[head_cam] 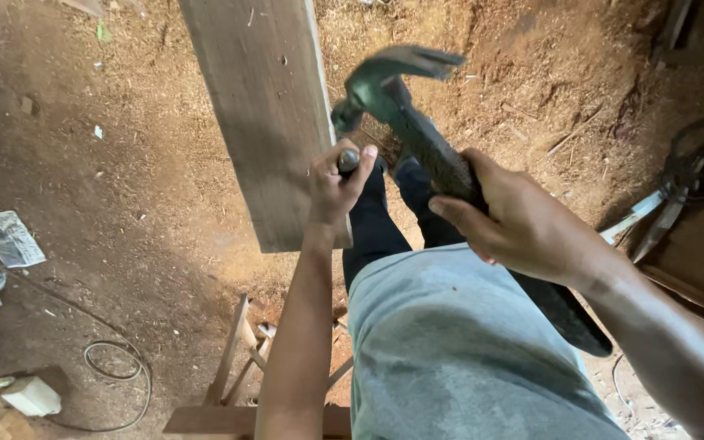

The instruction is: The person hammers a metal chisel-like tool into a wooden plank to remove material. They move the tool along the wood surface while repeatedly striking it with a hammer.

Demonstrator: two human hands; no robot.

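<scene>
Dirt floor [124,187], sawdust-strewn, with scrap paper [8,238], a looped cable [116,367] and a small white box [33,396] at the left. Wooden plank [266,114], long and grey-brown, lying over a wooden frame [238,383]; its right edge is where the work is. Claw hammer [393,98], dark green head, raised just above that edge; the right hand [523,224] has its grip pressed together around the handle. Chisel-like tool [349,160], only its rounded butt visible, at the plank's right edge; the left hand [337,183] has its grip pinching it in a fist. Hazard: the thumb sits just beside the butt, so an off-centre blow would likely hit the knuckles, or glance off and tilt the tool.
</scene>
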